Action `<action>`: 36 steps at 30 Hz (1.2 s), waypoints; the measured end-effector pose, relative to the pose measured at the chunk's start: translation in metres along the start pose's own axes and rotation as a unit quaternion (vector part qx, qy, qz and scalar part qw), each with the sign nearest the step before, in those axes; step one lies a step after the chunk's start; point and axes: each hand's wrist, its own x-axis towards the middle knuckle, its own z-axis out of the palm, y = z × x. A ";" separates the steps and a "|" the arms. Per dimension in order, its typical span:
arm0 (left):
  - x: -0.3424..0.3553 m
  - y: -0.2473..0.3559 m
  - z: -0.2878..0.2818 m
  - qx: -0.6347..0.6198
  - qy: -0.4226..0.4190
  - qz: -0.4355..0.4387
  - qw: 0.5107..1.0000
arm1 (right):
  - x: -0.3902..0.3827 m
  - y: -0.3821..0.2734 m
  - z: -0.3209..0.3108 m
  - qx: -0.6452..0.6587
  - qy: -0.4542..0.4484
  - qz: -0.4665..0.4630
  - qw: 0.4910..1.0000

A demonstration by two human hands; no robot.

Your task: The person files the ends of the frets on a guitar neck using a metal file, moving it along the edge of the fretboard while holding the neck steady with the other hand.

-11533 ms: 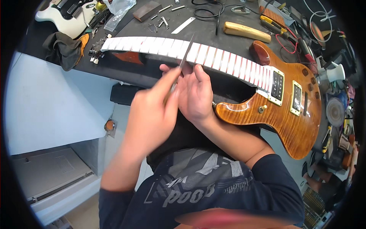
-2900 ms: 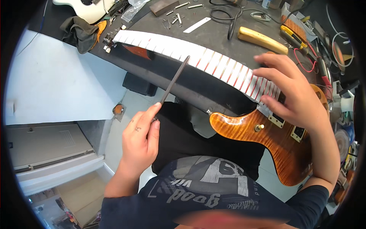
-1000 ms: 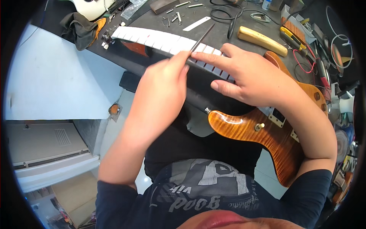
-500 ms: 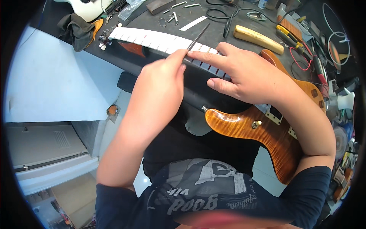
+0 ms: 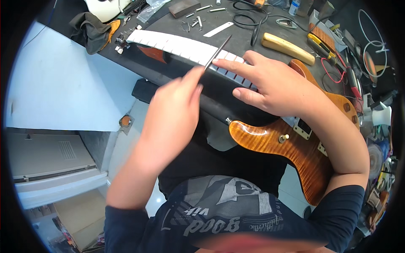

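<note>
My left hand (image 5: 175, 107) is closed on a slim dark file (image 5: 221, 46), which lies slanted across the neck of an amber flame-top electric guitar (image 5: 263, 141). White tape covers the fretboard (image 5: 177, 46), with narrow fret lines showing through. My right hand (image 5: 274, 88) rests over the neck, fingers spread, index fingertip against or very close to the file; part of the fretboard is hidden beneath it. The guitar's headstock (image 5: 122, 42) is at the upper left, and its body extends rightward under my right forearm.
On the dark bench (image 5: 211, 25) are a yellow wooden block (image 5: 287, 48), a white strip (image 5: 218, 29), springs, black cable, yellow-handled tools (image 5: 320, 46), a dark cloth (image 5: 88, 36) and a white guitar body (image 5: 105, 8). A pale panel (image 5: 63, 84) stands left; crowded tools line the right.
Over the last half second my left hand and the file have shifted slightly down toward me. Earlier, my right hand was first under the neck, then farther right; now it lies beside the file.
</note>
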 end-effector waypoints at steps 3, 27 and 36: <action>-0.081 0.007 -0.031 -0.021 -0.038 -0.091 0.995 | 0.002 0.000 0.003 -0.002 0.003 0.002 1.000; -0.017 -0.036 -0.010 -0.234 -0.035 -0.069 0.969 | 0.010 -0.012 -0.010 0.015 -0.047 -0.001 0.999; -0.078 -0.034 -0.039 -0.169 -0.016 -0.067 0.983 | 0.012 -0.018 -0.015 0.010 -0.057 0.013 0.998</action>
